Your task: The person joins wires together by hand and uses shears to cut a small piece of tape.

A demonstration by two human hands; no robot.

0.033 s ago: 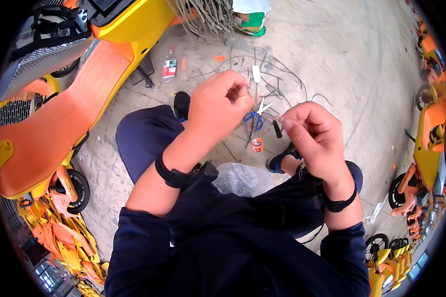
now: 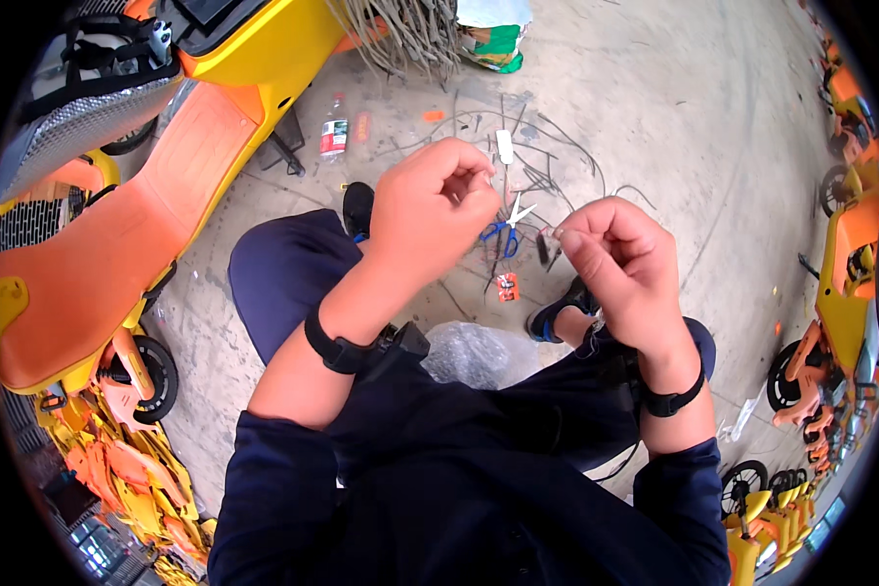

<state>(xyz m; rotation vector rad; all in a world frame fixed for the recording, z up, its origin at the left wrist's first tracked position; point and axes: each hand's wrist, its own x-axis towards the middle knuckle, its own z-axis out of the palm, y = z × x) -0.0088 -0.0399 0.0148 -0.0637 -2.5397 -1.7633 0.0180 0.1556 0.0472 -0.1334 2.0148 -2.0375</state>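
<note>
My left hand (image 2: pixel 430 205) is raised over the floor, thumb and fingers closed in a pinch. Whatever those fingertips hold is too small or hidden. To its right, my right hand (image 2: pixel 623 269) also pinches, thumb against forefinger. A small dark piece (image 2: pixel 543 248) shows just left of the right fingertips; whether it hangs from them or lies behind is unclear. Between the hands, scissors with blue handles (image 2: pixel 501 237) lie on the floor, blades spread. Beyond them is a white tag-like piece (image 2: pixel 504 146) with a thin lead. A small orange-red packet (image 2: pixel 507 287) lies nearer my feet.
Thin grey wires (image 2: pixel 571 146) are scattered on the concrete, and a thick wire bundle (image 2: pixel 400 39) sits farther off. A plastic bottle (image 2: pixel 333 137) lies left of them. Clear plastic wrap (image 2: pixel 479 354) is between my legs. A yellow-orange scooter body (image 2: pixel 181 186) stands close at left; more scooters line the right.
The small dark piece by my right fingertips has shifted slightly up and left. My right fingers have moved a little; the left hand is nearly still.
</note>
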